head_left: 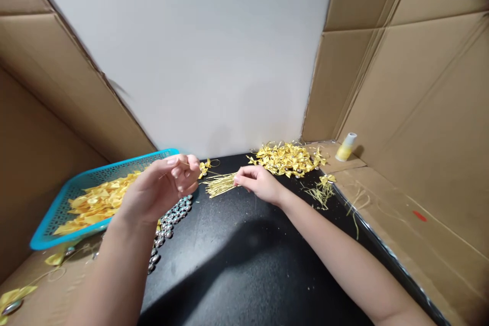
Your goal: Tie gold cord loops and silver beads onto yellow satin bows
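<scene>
My left hand (162, 186) is raised near the blue basket, thumb and fingers pinched on what looks like a thin gold cord (185, 164). My right hand (262, 184) reaches over the black table, its thumb and forefinger closed at the right end of a bundle of gold cords (220, 185). How many cords it grips is hidden by the fingers. Silver beads (176, 216) lie in a loose group below my left hand. Just beyond the bundle is a small gold bow (205, 167) with a cord loop.
The blue basket (49, 237) at left holds yellow ribbon bows (103, 196). A heap of finished-looking gold bows (288, 158) sits at the back. Cord scraps (321, 193) and a yellow thread spool (346, 147) are at right. Cardboard walls (420, 112) flank the black table (237, 275).
</scene>
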### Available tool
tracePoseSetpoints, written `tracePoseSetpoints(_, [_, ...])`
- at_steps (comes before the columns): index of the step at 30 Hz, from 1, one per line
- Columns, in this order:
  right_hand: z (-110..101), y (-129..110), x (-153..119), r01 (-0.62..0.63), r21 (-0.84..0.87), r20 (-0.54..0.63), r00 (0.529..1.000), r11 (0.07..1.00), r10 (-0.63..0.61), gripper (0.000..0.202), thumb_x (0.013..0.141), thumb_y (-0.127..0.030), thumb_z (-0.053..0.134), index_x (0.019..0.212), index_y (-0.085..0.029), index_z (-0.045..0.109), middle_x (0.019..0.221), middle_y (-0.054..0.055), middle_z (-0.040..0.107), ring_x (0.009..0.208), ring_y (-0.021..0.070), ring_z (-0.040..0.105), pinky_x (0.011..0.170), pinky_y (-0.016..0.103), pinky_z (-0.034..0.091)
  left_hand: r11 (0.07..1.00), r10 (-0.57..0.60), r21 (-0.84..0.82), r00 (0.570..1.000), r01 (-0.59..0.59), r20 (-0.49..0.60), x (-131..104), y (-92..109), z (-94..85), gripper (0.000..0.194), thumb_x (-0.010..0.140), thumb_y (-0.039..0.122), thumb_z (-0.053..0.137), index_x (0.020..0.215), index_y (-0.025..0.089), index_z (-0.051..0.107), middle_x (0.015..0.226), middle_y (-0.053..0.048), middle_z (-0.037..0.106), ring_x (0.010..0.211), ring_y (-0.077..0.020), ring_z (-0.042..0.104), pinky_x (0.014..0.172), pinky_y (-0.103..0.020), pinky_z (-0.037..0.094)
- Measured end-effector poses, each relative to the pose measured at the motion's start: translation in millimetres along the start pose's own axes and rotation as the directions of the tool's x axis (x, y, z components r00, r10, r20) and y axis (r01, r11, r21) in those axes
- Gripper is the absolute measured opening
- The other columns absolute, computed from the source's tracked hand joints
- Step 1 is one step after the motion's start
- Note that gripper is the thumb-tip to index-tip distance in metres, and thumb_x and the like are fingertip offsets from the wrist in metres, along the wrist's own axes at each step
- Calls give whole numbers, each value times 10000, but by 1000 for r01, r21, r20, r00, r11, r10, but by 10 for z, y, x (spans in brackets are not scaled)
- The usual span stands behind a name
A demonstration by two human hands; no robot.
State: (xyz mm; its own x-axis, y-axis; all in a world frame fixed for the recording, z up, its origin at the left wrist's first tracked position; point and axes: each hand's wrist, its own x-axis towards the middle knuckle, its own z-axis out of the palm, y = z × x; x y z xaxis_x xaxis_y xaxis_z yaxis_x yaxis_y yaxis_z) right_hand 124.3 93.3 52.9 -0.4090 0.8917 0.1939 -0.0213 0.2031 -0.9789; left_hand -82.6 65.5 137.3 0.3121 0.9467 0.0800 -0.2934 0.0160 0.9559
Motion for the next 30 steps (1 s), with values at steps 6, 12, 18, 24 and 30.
tracePoseSetpoints(6, [4,112,21,-65,-135,-22,998,989,62,183,786,-243,595,633,-146,618,563,-39,486,534,88,385,549,239,299,938,-21,-339,968,-66,-249,64,15,-62,200,644,171,661,568,169,476,613,48,487,433,-40,396,389,-165,373])
tracePoseSetpoints(12, [-190,76,47,-54,-192,-88,995,980,38,167,770,-249,597,634,-155,619,599,-20,543,578,105,448,589,243,346,801,-104,-553,857,-229,-505,149,43,-209,96,718,93,527,666,170,501,641,23,553,453,-52,471,412,-149,385])
tracePoseSetpoints(18, [-364,-21,-7,-39,-154,-138,990,987,17,209,767,-316,622,630,-159,617,536,-38,476,533,98,400,540,238,301,812,-63,-465,740,-352,-669,141,98,-286,145,794,91,491,693,177,550,608,21,577,476,-70,467,450,-152,397])
tracePoseSetpoints(24, [-370,-73,-72,-71,-137,-85,995,988,59,169,778,-237,613,635,-146,613,533,-45,482,534,88,407,543,229,313,934,160,-126,703,-336,-693,148,79,-339,131,805,184,481,738,220,587,651,14,599,553,-128,448,524,-223,408])
tracePoseSetpoints(30, [-479,-147,-95,-61,-100,-88,995,993,53,193,771,-281,637,635,-145,620,514,-46,486,536,92,419,561,236,331,928,126,-123,608,-352,-784,126,108,-319,173,734,95,534,795,245,595,737,53,644,695,-119,531,657,-228,470])
